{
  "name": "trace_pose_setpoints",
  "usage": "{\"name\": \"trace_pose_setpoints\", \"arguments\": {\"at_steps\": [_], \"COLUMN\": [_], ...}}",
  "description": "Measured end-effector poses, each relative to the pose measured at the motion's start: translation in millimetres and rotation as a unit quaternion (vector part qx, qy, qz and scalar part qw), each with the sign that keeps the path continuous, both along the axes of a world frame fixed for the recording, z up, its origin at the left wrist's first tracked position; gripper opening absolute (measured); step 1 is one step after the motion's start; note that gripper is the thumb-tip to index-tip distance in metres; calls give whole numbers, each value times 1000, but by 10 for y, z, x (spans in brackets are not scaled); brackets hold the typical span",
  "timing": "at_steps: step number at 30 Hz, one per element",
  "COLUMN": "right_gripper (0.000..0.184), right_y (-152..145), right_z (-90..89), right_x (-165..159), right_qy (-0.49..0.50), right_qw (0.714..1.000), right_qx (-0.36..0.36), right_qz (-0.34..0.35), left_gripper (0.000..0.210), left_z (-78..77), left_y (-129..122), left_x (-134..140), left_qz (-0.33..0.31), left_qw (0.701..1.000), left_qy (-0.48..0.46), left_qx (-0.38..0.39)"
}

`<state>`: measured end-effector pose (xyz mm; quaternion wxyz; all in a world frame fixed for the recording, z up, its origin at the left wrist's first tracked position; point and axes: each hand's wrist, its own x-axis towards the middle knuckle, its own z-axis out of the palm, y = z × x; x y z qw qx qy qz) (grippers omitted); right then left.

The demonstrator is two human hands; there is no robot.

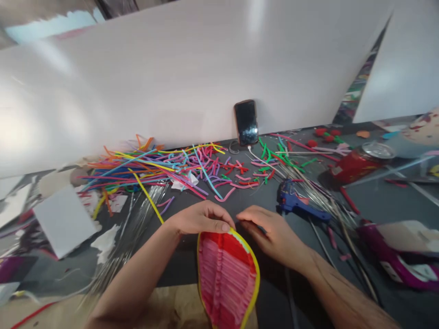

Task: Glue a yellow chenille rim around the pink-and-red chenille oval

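My left hand (205, 218) pinches the top edge of a petal-shaped piece (228, 274) between thumb and fingers. The piece has pink and red fuzzy rows, a raised red rib down the middle and a yellow pipe-cleaner border; its lower end runs out of view. Just right of its top, my right hand (269, 230) is curled with thumb and forefinger close together. Whatever may lie between those fingertips is too small to make out. A blue glue gun (302, 205) rests on the dark table beyond my right hand.
Behind my hands lies a heap of coloured pipe cleaners (151, 164), with short cut pieces around it. A phone (246, 123) leans on the white board (192, 77). To the right are wire stems (322, 192), a red can (360, 162) and a purple device (394, 256).
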<state>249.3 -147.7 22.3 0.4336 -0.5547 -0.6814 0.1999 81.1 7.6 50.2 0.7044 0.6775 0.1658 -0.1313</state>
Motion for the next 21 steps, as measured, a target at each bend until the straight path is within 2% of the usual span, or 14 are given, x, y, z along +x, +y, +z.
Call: {"name": "trace_pose_setpoints", "arguments": {"at_steps": [6,9,13,15,17,19,21], "right_gripper": [20,21,22,22,23,29,37], "right_y": [31,48,99,70,-82,-404,-872], "right_z": [-28,-88,-125,-29,169,422,643], "right_x": [64,91,125,109,80,103,274], "right_qy": [-11,-31,-47,-39,-27,-47,-90], "right_qw": [999,998,995,992,985,977,962], "right_qx": [10,16,30,56,83,86,100], "right_qz": [-45,-60,-79,-108,-149,-187,-238], "left_gripper": [33,34,37,42,42,43,45], "left_z": [23,30,18,-5,-34,-58,-72], "left_y": [-17,-15,3,12,17,17,12], "left_x": [28,33,32,30,26,20,12], "left_qz": [-11,-21,-29,-23,-24,-25,-19], "left_qw": [997,998,999,999,998,997,996], "left_qy": [3,2,18,36,48,57,65], "left_qx": [71,63,17,19,35,51,59]}}
